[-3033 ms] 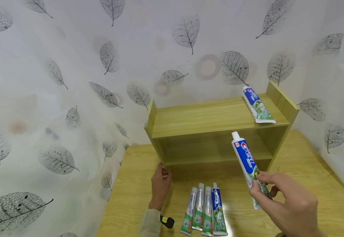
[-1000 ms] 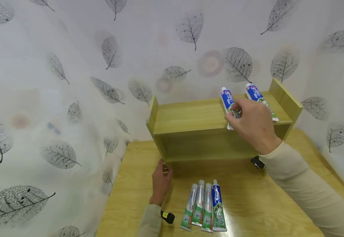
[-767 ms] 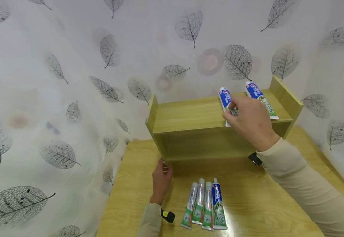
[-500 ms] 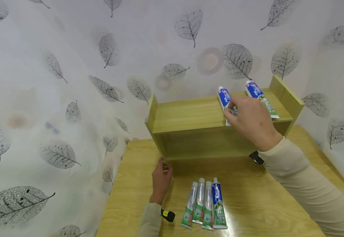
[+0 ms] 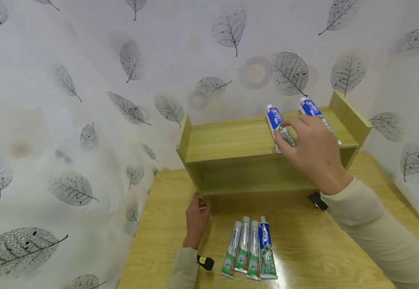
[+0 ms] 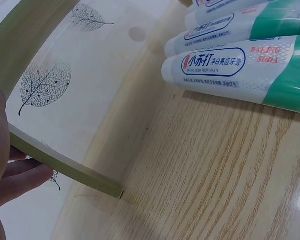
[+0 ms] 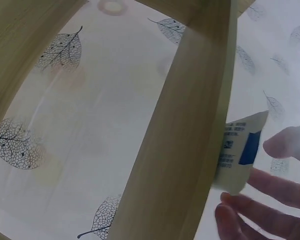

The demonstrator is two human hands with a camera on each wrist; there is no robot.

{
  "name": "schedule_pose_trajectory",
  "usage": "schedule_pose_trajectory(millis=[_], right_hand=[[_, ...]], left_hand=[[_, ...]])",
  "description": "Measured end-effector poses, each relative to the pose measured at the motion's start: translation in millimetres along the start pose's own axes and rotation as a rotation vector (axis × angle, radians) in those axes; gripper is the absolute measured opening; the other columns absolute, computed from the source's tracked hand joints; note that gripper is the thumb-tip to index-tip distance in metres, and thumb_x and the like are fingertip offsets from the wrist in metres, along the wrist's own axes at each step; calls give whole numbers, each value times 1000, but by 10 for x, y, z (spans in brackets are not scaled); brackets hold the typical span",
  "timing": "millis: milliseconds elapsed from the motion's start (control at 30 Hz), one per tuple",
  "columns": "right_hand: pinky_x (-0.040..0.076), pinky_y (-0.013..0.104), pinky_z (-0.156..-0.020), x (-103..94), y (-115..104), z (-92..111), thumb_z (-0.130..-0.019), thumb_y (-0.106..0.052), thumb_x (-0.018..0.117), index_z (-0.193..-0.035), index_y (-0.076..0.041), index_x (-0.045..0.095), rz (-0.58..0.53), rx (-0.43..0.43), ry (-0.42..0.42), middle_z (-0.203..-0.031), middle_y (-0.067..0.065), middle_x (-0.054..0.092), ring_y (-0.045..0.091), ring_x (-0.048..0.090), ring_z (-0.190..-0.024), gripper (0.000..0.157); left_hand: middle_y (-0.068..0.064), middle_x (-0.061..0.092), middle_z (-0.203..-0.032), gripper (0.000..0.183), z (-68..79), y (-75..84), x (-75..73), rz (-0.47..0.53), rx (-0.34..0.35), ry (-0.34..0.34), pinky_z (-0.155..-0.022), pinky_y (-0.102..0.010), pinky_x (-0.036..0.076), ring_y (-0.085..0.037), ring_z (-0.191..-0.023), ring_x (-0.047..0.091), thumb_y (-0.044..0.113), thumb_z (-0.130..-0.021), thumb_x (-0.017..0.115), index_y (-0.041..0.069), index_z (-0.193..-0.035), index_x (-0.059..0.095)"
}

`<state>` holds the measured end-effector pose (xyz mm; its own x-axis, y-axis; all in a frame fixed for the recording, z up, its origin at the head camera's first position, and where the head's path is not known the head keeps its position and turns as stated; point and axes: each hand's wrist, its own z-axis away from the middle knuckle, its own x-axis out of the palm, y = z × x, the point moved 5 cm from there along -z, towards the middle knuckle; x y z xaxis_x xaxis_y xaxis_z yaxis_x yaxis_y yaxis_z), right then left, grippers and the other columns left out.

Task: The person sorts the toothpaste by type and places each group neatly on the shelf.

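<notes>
On the top board of a small wooden shelf (image 5: pixel 227 140), a blue-and-green toothpaste tube (image 5: pixel 274 118) lies with its cap to the back. Over its lower half is my right hand (image 5: pixel 316 152), thumb and fingers parted around it without pinching. The right wrist view shows the tube's flat end (image 7: pixel 238 155) poking past the board's edge, beside my fingers. Another blue-and-green tube (image 5: pixel 310 107) lies to its right, partly hidden by that hand. My left hand (image 5: pixel 196 220) grips the lower front of the shelf's left side panel (image 6: pixel 70 167), its fingers wrapping behind.
On the wooden table (image 5: pixel 166 224), before the shelf, several tubes lie side by side: silver-and-green toothpaste tubes (image 5: pixel 231 251) and one blue-and-green toothpaste tube (image 5: pixel 266 251) at their right. A leaf-patterned wall covering (image 5: pixel 141 132) stands behind and to both sides.
My right hand has carried the second blue-and-green tube up onto the shelf's top board, left of the first, then let go and drawn slightly right. My left hand has kept its grip.
</notes>
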<state>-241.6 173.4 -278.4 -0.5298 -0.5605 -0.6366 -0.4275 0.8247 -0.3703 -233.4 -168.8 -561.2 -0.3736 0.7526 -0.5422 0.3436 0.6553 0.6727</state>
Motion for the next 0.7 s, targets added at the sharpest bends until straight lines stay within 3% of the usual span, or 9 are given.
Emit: schedule_pose_trajectory(millis=[100, 200, 300, 400, 567, 700], right_hand=[[61, 58, -80, -79, -32, 88, -98, -14, 72, -105, 2, 80, -40, -63, 115, -112, 23, 80, 44, 74, -102, 19], [55, 38, -72, -159, -35, 201, -97, -14, 71, -100, 5, 80, -87, -125, 220, -109, 22, 81, 39, 72, -87, 22], [45, 21, -76, -207, -17, 348, -98, -21, 68, -97, 8, 79, -122, -171, 296, -103, 24, 81, 39, 68, -81, 31], [46, 22, -77, -195, -2, 532, -99, -27, 64, -92, 8, 79, -130, -209, 345, -92, 23, 79, 38, 67, -77, 39], [45, 28, -61, -46, 34, 864, -98, -28, 61, -85, 5, 79, -137, -227, 349, -78, 18, 76, 30, 62, -66, 40], [52, 25, -64, 171, 117, 1070, -97, -28, 61, -86, 1, 80, -148, -200, 273, -79, 13, 77, 26, 66, -69, 36]], left_hand=[[-12, 74, -93, 35, -1, -9, -3, 3, -11, -9, -67, -25, 68, -27, -84, 81, -2, -99, 70, 2, -133, 62], [-13, 74, -93, 33, -10, -9, -8, 6, -17, -14, -67, -26, 68, -28, -84, 81, -2, -99, 70, 2, -131, 62], [-13, 74, -92, 33, -13, 3, 0, 2, -7, -8, -66, -27, 68, -28, -83, 81, -3, -98, 71, 2, -129, 62], [-13, 74, -92, 34, -15, 8, 1, -4, 10, 1, -65, -27, 68, -28, -82, 81, -4, -97, 71, 2, -129, 62], [-14, 75, -93, 33, -13, 27, -19, -11, 33, 3, -64, -29, 69, -27, -82, 81, -3, -97, 71, 1, -129, 62], [-14, 75, -93, 35, -2, 10, -11, -4, 22, -2, -65, -27, 68, -27, -82, 81, -3, -98, 70, 2, -132, 62]])
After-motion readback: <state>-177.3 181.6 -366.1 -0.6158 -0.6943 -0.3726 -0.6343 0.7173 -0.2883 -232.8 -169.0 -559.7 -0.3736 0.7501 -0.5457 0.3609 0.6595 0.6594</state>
